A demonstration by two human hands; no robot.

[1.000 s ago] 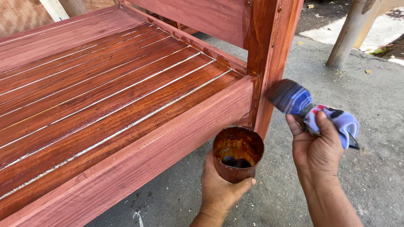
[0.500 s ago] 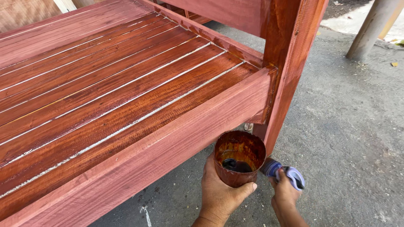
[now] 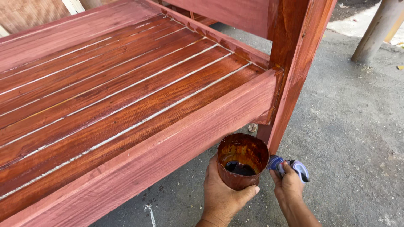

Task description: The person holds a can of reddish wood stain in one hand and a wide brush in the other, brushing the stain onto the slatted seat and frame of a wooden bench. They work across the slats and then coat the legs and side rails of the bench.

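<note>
Head view: my left hand (image 3: pixel 221 197) grips the stained cup (image 3: pixel 242 162), upright, mouth up, near the bench's post (image 3: pixel 290 71). My right hand (image 3: pixel 288 185) clenches the brush (image 3: pixel 290 166) (bristles hidden behind the cup), handle running left-right; dark liquid inside barely shows.

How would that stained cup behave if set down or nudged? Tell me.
The cup probably feels light, with only a shallow dark pool inside. Its wet-looking stained walls may be slippery in the left hand. Open-topped, it would likely spill if tipped.
</note>
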